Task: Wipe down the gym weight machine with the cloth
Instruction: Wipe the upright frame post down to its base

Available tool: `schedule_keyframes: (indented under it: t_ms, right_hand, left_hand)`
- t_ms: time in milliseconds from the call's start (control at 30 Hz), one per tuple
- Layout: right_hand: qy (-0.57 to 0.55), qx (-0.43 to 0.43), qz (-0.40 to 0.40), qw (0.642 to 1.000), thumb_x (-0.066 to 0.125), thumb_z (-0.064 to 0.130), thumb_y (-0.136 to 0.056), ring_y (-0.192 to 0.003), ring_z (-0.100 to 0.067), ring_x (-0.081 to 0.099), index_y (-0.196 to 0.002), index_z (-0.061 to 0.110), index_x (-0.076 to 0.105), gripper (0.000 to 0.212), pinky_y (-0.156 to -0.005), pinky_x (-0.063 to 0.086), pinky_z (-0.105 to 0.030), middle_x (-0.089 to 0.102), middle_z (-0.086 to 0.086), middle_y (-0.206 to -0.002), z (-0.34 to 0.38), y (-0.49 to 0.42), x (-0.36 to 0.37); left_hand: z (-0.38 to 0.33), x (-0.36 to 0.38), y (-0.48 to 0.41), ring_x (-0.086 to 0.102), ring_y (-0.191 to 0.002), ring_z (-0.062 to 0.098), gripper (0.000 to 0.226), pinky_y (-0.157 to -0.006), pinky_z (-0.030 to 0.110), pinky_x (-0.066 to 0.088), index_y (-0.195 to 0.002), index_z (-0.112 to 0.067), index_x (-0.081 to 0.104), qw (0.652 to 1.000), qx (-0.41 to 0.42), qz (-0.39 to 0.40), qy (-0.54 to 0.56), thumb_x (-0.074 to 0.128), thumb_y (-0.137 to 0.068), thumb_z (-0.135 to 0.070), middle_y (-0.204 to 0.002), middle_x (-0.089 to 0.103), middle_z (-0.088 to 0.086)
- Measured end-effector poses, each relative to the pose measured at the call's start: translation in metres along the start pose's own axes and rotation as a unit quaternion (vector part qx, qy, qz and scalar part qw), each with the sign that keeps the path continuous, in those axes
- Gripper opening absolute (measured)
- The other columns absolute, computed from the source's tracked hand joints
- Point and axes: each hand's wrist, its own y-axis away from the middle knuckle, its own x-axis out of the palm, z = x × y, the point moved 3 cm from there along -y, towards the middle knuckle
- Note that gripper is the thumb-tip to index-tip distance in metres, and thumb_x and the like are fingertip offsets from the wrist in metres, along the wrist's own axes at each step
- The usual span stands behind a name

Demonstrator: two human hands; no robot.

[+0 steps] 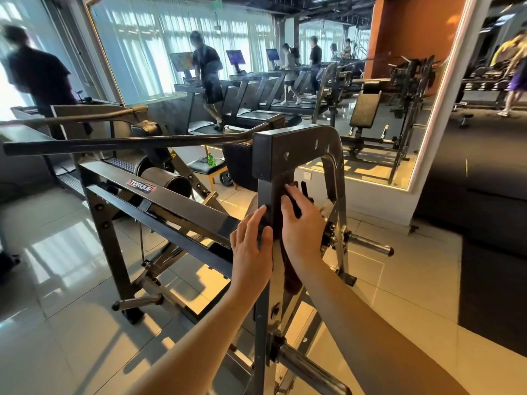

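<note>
While the weight machine (159, 215) stretches away to the left, its near upright post (271, 178) is the part under work. Left hand (251, 246) lies flat on the post's left face, fingers straight, pressing rather than clasping. Cloth (291, 276), dark and wrapped on the post, runs lengthwise up and down it: upper end under the fingers, loose tail pointing at the floor below the wrists. Right hand (302, 223) presses the cloth to the front face, fingers extended, nothing clasped. Risk, as judged: with no real grip the cloth may slip off, and the hanging tail could snag on the bolts and weight peg (370, 248) just to the right. Fingers are exposed to the same hardware.
</note>
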Motion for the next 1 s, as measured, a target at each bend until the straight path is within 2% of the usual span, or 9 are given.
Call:
schedule_keyframes:
  t_ms: [133,200,333,467,567,700,767,900,1000]
  right_hand:
    - [-0.017,0.053,0.015,0.998,0.056,0.023,-0.103,-0.132,-0.012,0.055,-0.135,0.023,0.064,0.032,-0.115,0.04,-0.029,0.063,0.004,-0.139,-0.031,0.026,0.003]
    - [-0.053,0.107,0.025,0.993,0.055,0.027,-0.104,-0.126,-0.008,0.058,-0.134,0.028,0.065,0.031,-0.112,0.046,-0.037,0.065,0.009,-0.135,-0.047,0.039,0.003]
    - [-0.09,0.163,-0.013,0.982,0.053,0.025,-0.105,-0.113,-0.005,0.061,-0.125,0.028,0.068,0.025,-0.098,0.051,-0.027,0.068,0.011,-0.12,-0.055,0.041,-0.004]
    - [-0.084,0.226,0.011,0.97,0.061,0.017,-0.1,-0.106,-0.012,0.064,-0.104,0.03,0.065,0.014,-0.089,0.053,-0.027,0.067,0.008,-0.107,-0.082,0.073,-0.003]
    - [-0.06,0.212,0.028,0.975,0.067,0.019,-0.096,-0.102,-0.009,0.065,-0.102,0.029,0.068,0.011,-0.094,0.055,-0.033,0.068,0.007,-0.106,-0.092,0.086,0.001]
    - [-0.04,0.135,0.003,0.99,0.066,0.026,-0.097,-0.105,-0.001,0.059,-0.112,0.025,0.067,0.015,-0.094,0.048,-0.018,0.065,0.011,-0.111,-0.08,0.067,0.006]
    - [-0.036,0.156,0.006,0.987,0.065,0.024,-0.098,-0.107,-0.003,0.059,-0.109,0.027,0.066,0.012,-0.096,0.049,-0.023,0.064,0.009,-0.111,-0.094,0.073,0.01]
    - [-0.059,0.301,0.023,0.951,0.065,0.018,-0.097,-0.103,-0.014,0.065,-0.099,0.03,0.066,0.012,-0.095,0.055,-0.039,0.068,0.006,-0.105,-0.139,0.114,0.015]
    - [-0.074,0.348,0.025,0.934,0.066,0.019,-0.097,-0.102,-0.016,0.067,-0.101,0.03,0.07,0.012,-0.095,0.056,-0.042,0.07,0.006,-0.104,-0.142,0.12,0.014]
  left_hand:
    - [0.007,0.007,0.007,0.021,-0.141,0.013,0.047,-0.116,0.038,0.026,-0.143,-0.06,0.021,0.999,0.016,0.007,-0.032,0.038,-0.104,-0.042,-0.158,0.029,-0.016]
    - [0.016,0.012,0.014,0.016,-0.146,0.013,0.049,-0.121,0.039,0.022,-0.146,-0.055,0.022,0.999,0.014,0.013,-0.04,0.042,-0.106,-0.035,-0.163,0.02,-0.019]
    - [0.027,0.014,0.033,0.002,-0.148,0.0,0.052,-0.115,0.023,0.009,-0.144,-0.057,0.023,0.998,0.01,0.044,-0.039,0.046,-0.106,-0.03,-0.161,0.005,-0.029]
    - [0.054,0.015,0.056,0.011,-0.151,0.008,0.052,-0.123,0.046,0.025,-0.144,-0.056,0.024,0.997,-0.017,0.066,-0.026,0.048,-0.106,-0.029,-0.157,0.013,-0.029]
    - [0.064,0.017,0.063,0.033,-0.141,0.013,0.055,-0.114,0.044,0.042,-0.141,-0.058,0.031,0.998,-0.03,0.053,0.001,0.051,-0.104,-0.024,-0.145,0.028,-0.022]
    - [0.068,0.019,0.064,0.037,-0.135,0.017,0.067,-0.111,0.044,0.045,-0.14,-0.068,0.025,0.998,-0.038,0.054,0.005,0.054,-0.103,-0.022,-0.139,0.031,-0.021]
    - [0.074,0.02,0.067,0.034,-0.137,0.014,0.07,-0.112,0.043,0.045,-0.139,-0.071,0.022,0.997,-0.049,0.057,0.009,0.054,-0.103,-0.021,-0.14,0.03,-0.02]
    - [0.089,0.025,0.083,0.037,-0.14,0.015,0.066,-0.11,0.036,0.048,-0.131,-0.078,0.023,0.99,-0.096,0.093,0.048,0.05,-0.105,-0.024,-0.143,0.024,-0.027]
    - [0.109,0.027,0.095,0.044,-0.14,0.021,0.062,-0.108,0.045,0.049,-0.133,-0.078,0.024,0.981,-0.133,0.125,0.069,0.047,-0.105,-0.028,-0.151,0.026,-0.027]
